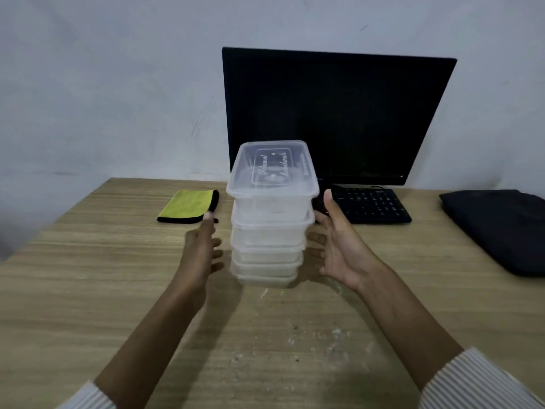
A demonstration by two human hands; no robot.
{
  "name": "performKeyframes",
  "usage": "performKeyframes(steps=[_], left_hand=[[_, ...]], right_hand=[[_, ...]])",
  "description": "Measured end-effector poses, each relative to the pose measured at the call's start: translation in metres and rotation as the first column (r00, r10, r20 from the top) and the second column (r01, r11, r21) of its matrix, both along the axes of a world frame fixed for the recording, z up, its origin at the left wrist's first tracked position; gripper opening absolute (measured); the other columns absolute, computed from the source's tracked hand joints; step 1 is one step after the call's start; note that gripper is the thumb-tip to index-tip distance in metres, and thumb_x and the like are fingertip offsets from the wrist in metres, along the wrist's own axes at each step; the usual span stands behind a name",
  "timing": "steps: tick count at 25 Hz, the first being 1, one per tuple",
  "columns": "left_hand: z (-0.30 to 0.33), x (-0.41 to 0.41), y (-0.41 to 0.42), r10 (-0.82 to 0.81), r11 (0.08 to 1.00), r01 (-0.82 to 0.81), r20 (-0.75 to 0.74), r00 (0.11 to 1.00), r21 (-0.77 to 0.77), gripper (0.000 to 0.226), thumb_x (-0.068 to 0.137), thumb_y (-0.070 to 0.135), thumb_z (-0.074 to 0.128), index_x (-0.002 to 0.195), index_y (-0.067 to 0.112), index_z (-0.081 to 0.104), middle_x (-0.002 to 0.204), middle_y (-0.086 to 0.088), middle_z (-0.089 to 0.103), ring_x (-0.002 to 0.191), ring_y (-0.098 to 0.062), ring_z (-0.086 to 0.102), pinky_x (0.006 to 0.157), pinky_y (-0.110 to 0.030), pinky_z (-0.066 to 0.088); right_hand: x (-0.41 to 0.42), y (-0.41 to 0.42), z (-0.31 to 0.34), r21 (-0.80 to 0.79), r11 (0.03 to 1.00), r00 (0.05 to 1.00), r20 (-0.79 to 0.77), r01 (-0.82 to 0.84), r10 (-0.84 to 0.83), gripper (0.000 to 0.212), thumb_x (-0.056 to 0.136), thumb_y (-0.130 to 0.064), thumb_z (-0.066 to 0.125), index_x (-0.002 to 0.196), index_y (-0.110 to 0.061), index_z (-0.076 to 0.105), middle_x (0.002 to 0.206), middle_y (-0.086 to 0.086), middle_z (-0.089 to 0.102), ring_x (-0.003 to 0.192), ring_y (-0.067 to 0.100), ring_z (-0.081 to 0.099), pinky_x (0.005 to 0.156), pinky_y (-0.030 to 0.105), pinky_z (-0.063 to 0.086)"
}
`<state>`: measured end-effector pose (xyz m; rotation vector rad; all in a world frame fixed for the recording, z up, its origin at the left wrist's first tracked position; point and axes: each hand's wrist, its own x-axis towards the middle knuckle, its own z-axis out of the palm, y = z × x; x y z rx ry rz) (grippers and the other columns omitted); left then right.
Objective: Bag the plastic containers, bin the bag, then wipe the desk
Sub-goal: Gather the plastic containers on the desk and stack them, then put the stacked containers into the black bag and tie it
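A stack of several clear plastic containers point(269, 222) with lids stands upright on the wooden desk point(88, 290), in front of the monitor. My left hand point(202, 249) is just left of the stack, fingers spread, a small gap from its side. My right hand point(339, 246) is at the stack's right side, palm facing it, fingers apart and close to or touching the lower containers. Neither hand holds anything. A yellow cloth point(188, 205) with a black border lies flat at the back left. A folded black bag point(498, 228) lies at the right edge.
A dark monitor point(339, 113) stands at the back against the wall with a black keyboard point(368, 205) before it. White crumbs and smears point(318, 338) dot the desk in front of the stack.
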<state>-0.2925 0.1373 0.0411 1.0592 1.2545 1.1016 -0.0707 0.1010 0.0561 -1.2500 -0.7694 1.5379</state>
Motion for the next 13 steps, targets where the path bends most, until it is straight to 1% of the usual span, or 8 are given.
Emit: performKeyframes(steps=[1, 2, 4, 5, 7, 9, 10, 13], left_hand=[[-0.007, 0.003, -0.017, 0.086, 0.995, -0.084, -0.024, 0.996, 0.059, 0.047, 0.095, 0.051, 0.042, 0.12, 0.012, 0.052, 0.11, -0.009, 0.059, 0.093, -0.021, 0.056, 0.075, -0.034, 0.046], [-0.014, 0.005, -0.033, 0.126, 0.987, -0.119, -0.051, 0.991, 0.111, 0.032, 0.096, 0.041, 0.046, 0.108, 0.012, 0.056, 0.1, -0.007, 0.06, 0.085, -0.02, 0.056, 0.068, -0.032, 0.044], [-0.026, 0.017, -0.063, 0.085, 0.98, -0.065, -0.099, 0.991, 0.189, 0.019, 0.096, 0.028, 0.051, 0.09, 0.012, 0.06, 0.082, -0.002, 0.062, 0.077, -0.019, 0.056, 0.063, -0.029, 0.042], [-0.03, 0.024, -0.073, 0.052, 0.974, -0.023, -0.124, 0.991, 0.225, 0.016, 0.095, 0.024, 0.053, 0.087, 0.013, 0.062, 0.079, 0.0, 0.063, 0.075, -0.017, 0.057, 0.063, -0.028, 0.043], [-0.033, 0.046, -0.087, -0.021, 0.958, 0.068, -0.166, 0.986, 0.28, 0.012, 0.093, 0.02, 0.056, 0.087, 0.016, 0.065, 0.08, 0.002, 0.068, 0.075, -0.012, 0.061, 0.066, -0.026, 0.045], [-0.031, 0.064, -0.093, -0.117, 0.938, 0.175, -0.2, 0.973, 0.301, 0.009, 0.093, 0.022, 0.056, 0.093, 0.022, 0.065, 0.089, 0.002, 0.071, 0.081, -0.011, 0.064, 0.07, -0.026, 0.047], [-0.028, 0.092, -0.099, -0.199, 0.922, 0.256, -0.213, 0.957, 0.29, 0.009, 0.092, 0.024, 0.057, 0.096, 0.025, 0.065, 0.093, 0.002, 0.071, 0.084, -0.013, 0.064, 0.073, -0.027, 0.049], [-0.023, 0.133, -0.098, -0.304, 0.896, 0.361, -0.235, 0.923, 0.258, 0.014, 0.092, 0.026, 0.059, 0.104, 0.029, 0.063, 0.1, 0.001, 0.069, 0.091, -0.015, 0.064, 0.08, -0.034, 0.051]], right_hand=[[0.002, -0.006, -0.002, -0.012, 0.999, 0.999, 0.017, 0.032, -0.032, 0.094, 0.063, -0.087, 0.052, 0.142, -0.037, 0.04, 0.144, 0.004, 0.037, 0.131, 0.027, 0.036, 0.098, 0.057, 0.036], [0.004, -0.011, -0.005, -0.014, 0.998, 0.997, 0.045, 0.057, -0.056, 0.085, 0.07, -0.08, 0.055, 0.141, -0.035, 0.043, 0.144, 0.004, 0.038, 0.132, 0.028, 0.037, 0.099, 0.055, 0.038], [0.011, -0.025, -0.012, -0.02, 0.992, 0.99, 0.078, 0.123, -0.121, 0.061, 0.084, -0.059, 0.057, 0.137, -0.032, 0.047, 0.145, 0.0, 0.04, 0.129, 0.025, 0.043, 0.097, 0.05, 0.043], [0.013, -0.032, -0.014, -0.007, 0.989, 0.986, 0.078, 0.149, -0.148, 0.053, 0.087, -0.05, 0.059, 0.135, -0.03, 0.049, 0.143, -0.002, 0.044, 0.124, 0.023, 0.048, 0.092, 0.046, 0.046], [0.026, -0.047, -0.022, 0.017, 0.98, 0.977, 0.08, 0.199, -0.199, 0.041, 0.089, -0.039, 0.06, 0.128, -0.025, 0.055, 0.137, -0.001, 0.051, 0.116, 0.019, 0.054, 0.085, 0.041, 0.051], [0.035, -0.058, -0.024, 0.038, 0.973, 0.967, 0.107, 0.228, -0.231, 0.032, 0.091, -0.033, 0.059, 0.121, -0.022, 0.058, 0.131, -0.001, 0.056, 0.114, 0.018, 0.057, 0.088, 0.042, 0.052], [0.057, -0.075, -0.026, 0.053, 0.961, 0.954, 0.118, 0.272, -0.276, 0.028, 0.092, -0.032, 0.059, 0.118, -0.022, 0.06, 0.129, -0.002, 0.057, 0.113, 0.017, 0.058, 0.09, 0.043, 0.051], [0.086, -0.096, -0.025, 0.073, 0.944, 0.929, 0.17, 0.322, -0.33, 0.022, 0.092, -0.033, 0.058, 0.112, -0.024, 0.063, 0.122, -0.005, 0.061, 0.111, 0.015, 0.059, 0.094, 0.043, 0.05]])
